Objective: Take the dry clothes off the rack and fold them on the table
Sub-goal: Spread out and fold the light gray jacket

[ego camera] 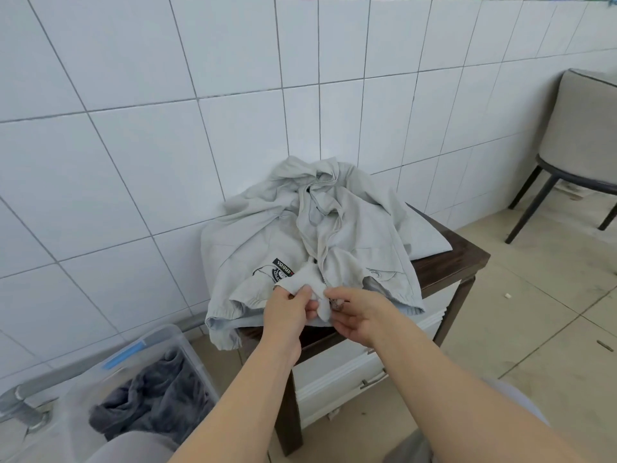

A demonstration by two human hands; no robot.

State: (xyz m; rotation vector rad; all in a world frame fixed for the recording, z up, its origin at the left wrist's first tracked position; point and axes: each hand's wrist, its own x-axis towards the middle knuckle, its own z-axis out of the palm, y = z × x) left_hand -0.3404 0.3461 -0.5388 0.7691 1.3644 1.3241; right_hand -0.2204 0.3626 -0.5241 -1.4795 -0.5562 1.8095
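Pale jacket [300, 235] lies crumpled on the bench [460, 262]; left hand [287, 312] and right hand [357, 315] pinch its front hem; advise aligning both front edges flat before folding.

White tiled wall [133, 128], beige floor tiles [534, 295] — grey chair [581, 135] at right.

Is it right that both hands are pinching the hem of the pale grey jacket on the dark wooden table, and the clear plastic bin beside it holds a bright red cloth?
Not quite. The head view shows the clear plastic bin holds a dark grey cloth, not red. The rest stands: the left hand and right hand pinch the hem of the pale grey jacket on the dark wooden table.
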